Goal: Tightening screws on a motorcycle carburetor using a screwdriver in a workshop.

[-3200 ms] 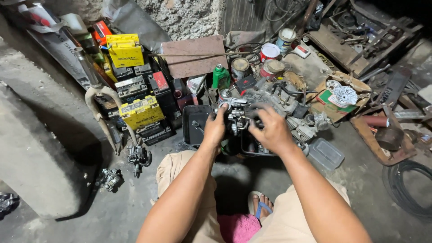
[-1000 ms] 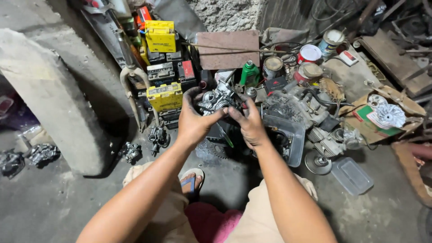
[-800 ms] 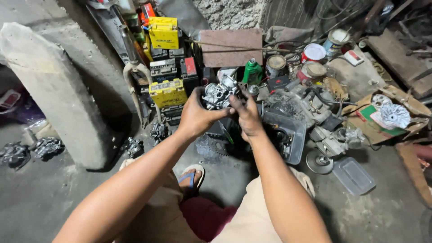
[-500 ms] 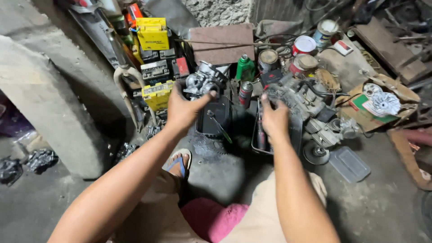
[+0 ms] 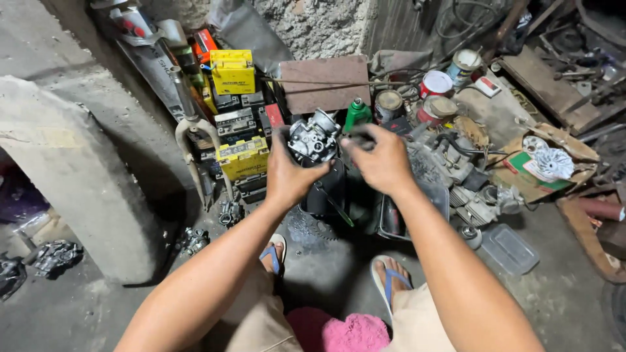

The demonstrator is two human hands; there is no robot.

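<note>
A grey metal carburetor (image 5: 314,138) is held up in front of me, gripped from below and the side by my left hand (image 5: 289,175). My right hand (image 5: 380,160) is raised just right of it, fingers closed on a small dark tool (image 5: 357,135) that is blurred; its tip is close to the carburetor. Under both hands stands a black container (image 5: 326,192) on the dirty floor. My feet in blue sandals (image 5: 390,281) rest below.
Yellow and black batteries (image 5: 242,156) are stacked at the left, beside a metal fork (image 5: 193,140). A green bottle (image 5: 356,112), paint cans (image 5: 434,85), engine parts (image 5: 456,173) and a clear lid (image 5: 507,249) lie to the right. A concrete block (image 5: 72,182) stands far left.
My right hand has come up from the tray of parts to the carburetor, now closed on a dark tool. My left hand has kept the carburetor raised.
</note>
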